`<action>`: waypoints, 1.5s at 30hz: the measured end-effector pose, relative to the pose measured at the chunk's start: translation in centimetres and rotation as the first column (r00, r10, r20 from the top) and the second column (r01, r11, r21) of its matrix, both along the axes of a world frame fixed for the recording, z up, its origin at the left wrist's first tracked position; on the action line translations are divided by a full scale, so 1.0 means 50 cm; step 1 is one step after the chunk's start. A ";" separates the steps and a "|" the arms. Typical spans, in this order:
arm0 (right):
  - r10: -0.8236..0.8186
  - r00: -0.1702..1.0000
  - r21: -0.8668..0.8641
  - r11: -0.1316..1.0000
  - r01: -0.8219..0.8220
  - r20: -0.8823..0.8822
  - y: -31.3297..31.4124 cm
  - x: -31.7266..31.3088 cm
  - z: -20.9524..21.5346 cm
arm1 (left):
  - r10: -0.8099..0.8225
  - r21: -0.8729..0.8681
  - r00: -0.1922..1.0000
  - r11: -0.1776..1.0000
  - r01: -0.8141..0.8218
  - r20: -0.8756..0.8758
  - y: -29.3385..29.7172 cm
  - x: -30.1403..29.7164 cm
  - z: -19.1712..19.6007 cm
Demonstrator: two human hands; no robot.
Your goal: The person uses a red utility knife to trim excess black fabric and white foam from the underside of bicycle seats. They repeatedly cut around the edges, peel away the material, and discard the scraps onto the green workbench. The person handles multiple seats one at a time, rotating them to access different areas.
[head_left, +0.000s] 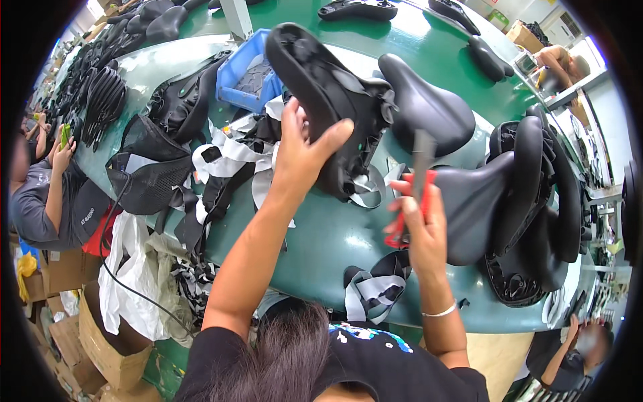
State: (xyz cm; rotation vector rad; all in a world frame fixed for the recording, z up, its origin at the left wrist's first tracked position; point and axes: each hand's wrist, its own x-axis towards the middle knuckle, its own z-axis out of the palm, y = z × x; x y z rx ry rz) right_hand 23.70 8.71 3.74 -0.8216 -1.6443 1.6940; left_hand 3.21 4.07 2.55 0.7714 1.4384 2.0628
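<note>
Black saddle (321,87) in left hand (301,144)

saddles (509,201) crowd right — table (328,234) centre open

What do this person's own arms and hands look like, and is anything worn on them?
Both forearms are bare, with no gloves on either the left hand or the right hand. A thin silver bracelet circles the right wrist. Short black T-shirt sleeves cover the upper arms, and the shirt carries a blue and white print near the right shoulder.
</note>
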 end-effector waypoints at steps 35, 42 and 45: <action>-0.187 0.959 0.583 0.812 0.030 0.211 -0.100 0.086 -0.014 | -0.049 -0.386 0.954 0.907 0.166 0.296 -0.244 0.028 -0.001; -0.120 0.983 0.170 0.981 0.095 0.138 0.029 0.015 0.023 | 0.121 -0.449 0.668 0.650 -0.612 -0.734 -0.277 0.035 -0.042; -0.050 0.982 0.171 0.985 0.018 0.185 -0.012 0.011 0.059 | -0.224 -0.393 0.510 0.885 -0.250 -0.830 -0.211 0.062 0.026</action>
